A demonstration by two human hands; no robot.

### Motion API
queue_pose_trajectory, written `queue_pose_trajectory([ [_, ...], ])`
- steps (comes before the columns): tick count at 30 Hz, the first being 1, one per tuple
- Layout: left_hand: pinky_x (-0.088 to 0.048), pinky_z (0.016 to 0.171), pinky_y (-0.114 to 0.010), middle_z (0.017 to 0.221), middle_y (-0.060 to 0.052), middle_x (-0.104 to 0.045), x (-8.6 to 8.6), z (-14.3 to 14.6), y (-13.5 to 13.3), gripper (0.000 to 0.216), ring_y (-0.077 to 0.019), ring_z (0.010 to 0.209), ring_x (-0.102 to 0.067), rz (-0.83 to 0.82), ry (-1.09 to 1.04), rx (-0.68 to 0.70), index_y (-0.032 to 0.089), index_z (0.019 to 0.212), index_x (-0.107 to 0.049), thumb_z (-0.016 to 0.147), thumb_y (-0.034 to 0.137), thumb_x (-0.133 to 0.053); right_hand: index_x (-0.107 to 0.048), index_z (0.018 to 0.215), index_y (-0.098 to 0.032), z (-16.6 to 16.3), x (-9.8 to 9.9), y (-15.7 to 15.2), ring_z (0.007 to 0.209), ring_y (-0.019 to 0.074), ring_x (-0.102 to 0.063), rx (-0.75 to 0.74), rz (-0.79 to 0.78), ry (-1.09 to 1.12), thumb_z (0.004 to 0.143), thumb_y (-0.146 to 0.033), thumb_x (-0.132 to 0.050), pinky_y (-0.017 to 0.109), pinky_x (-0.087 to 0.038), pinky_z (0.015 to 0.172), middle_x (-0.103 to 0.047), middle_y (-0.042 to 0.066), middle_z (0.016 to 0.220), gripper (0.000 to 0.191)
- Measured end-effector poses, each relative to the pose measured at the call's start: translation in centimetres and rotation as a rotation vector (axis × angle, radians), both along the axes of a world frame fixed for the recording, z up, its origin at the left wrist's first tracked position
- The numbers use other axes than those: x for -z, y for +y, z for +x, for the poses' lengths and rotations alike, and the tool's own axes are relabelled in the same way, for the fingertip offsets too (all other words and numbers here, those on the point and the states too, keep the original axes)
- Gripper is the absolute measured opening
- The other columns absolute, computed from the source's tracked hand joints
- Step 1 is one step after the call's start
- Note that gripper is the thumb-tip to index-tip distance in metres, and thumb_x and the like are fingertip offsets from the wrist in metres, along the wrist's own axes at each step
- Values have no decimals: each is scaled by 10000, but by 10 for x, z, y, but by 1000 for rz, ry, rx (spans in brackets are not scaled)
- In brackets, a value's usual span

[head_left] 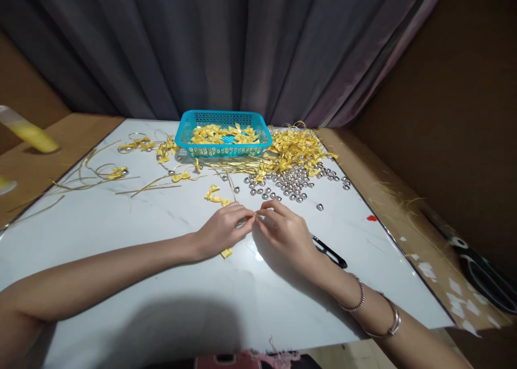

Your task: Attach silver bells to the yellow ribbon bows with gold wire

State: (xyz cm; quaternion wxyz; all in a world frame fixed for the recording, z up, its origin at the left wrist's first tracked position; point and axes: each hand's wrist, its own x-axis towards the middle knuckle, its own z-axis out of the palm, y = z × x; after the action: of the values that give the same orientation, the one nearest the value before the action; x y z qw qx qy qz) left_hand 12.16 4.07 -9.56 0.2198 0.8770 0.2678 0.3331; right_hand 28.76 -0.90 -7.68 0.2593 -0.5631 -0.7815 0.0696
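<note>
My left hand [222, 230] and my right hand [286, 234] meet over the middle of the white table, thumbs and fingers pinched, fingertips almost touching. A tiny pale bit shows between the fingertips, too small to name. Just beyond my left hand, a gold cord [231, 185] runs down toward its knuckles. Several yellow ribbon bows [214, 191] lie near that hand, and a yellow ribbon piece [226, 253] sticks out below its wrist side. A black-handled cutter [331, 253] lies partly hidden behind my right wrist. Silver heart-shaped beads [293, 183] are scattered beyond my right hand.
At the back stands a turquoise basket [224, 152] holding yellow bows. A heap of yellow bows [299, 145] lies to its right, with gold cords [97, 169] spread at left. Black scissors [484, 272] rest on the brown surface at right, near white scraps [456, 299].
</note>
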Motion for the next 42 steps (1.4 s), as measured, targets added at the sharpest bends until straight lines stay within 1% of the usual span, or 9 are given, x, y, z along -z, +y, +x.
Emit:
queue_pose_trajectory([
  [4, -456, 664, -270, 734, -62, -666, 2, 0, 0, 177, -155, 697, -582, 9, -4, 2, 127, 815, -650, 872, 150, -483, -672, 883, -180, -2, 3, -1, 713, 137, -594, 12, 31, -73, 853, -146, -514, 231, -374, 545, -651, 43, 929, 164],
  [7, -458, 674, -274, 747, -61, -674, 1, 0, 0, 184, -156, 706, -588, 0, -4, 1, 134, 816, -654, 874, 151, -480, -666, 887, -183, -3, 5, -1, 740, 143, -592, 26, 78, -114, 859, -142, -504, 231, -343, 517, -657, 41, 919, 169],
  [11, -458, 658, -264, 739, -54, -676, 0, 1, 1, 178, -153, 703, -598, -70, -7, -26, 131, 807, -663, 854, 129, -492, -632, 887, -166, -2, 7, -1, 805, 153, -599, 49, 153, -144, 868, -151, -493, 236, -322, 490, -655, 52, 956, 141],
  [14, -455, 636, -257, 723, -46, -672, -1, 1, 1, 174, -148, 684, -594, -103, -2, -47, 136, 795, -667, 843, 129, -500, -619, 857, -163, -2, 9, -1, 794, 150, -601, 59, 185, -160, 871, -162, -498, 242, -320, 483, -656, 47, 929, 121],
  [24, -458, 642, -255, 716, -40, -671, -1, 1, 0, 185, -142, 684, -595, -95, -19, -28, 148, 780, -668, 847, 136, -496, -639, 875, -160, -2, 9, -1, 797, 152, -606, 46, 181, -168, 887, -162, -470, 245, -350, 511, -663, 52, 938, 170],
  [30, -454, 642, -258, 716, -45, -680, -1, 1, 1, 207, -145, 679, -596, -83, -19, -30, 148, 768, -677, 854, 149, -488, -652, 888, -178, -4, 9, 0, 732, 142, -604, 28, 163, -225, 875, -136, -481, 250, -317, 484, -674, 27, 899, 176],
  [35, -442, 601, -243, 720, -46, -687, -3, 2, 2, 204, -141, 657, -597, -196, -10, -62, 145, 761, -690, 823, 125, -497, -633, 911, -153, -4, 10, -1, 769, 146, -607, 45, 221, -254, 890, -147, -470, 246, -309, 476, -672, 54, 957, 165],
  [38, -438, 595, -241, 734, -44, -694, -3, 2, 2, 198, -141, 656, -597, -264, -27, -77, 148, 755, -695, 816, 135, -507, -628, 872, -147, -4, 11, -1, 749, 144, -605, 60, 235, -258, 898, -171, -471, 248, -311, 472, -671, 57, 922, 161],
  [42, -433, 594, -241, 732, -44, -696, -2, 2, 3, 203, -137, 653, -590, -270, -42, -72, 149, 754, -699, 823, 154, -508, -633, 874, -149, -4, 13, 1, 739, 141, -604, 55, 230, -255, 910, -174, -446, 243, -330, 481, -668, 58, 897, 192],
])
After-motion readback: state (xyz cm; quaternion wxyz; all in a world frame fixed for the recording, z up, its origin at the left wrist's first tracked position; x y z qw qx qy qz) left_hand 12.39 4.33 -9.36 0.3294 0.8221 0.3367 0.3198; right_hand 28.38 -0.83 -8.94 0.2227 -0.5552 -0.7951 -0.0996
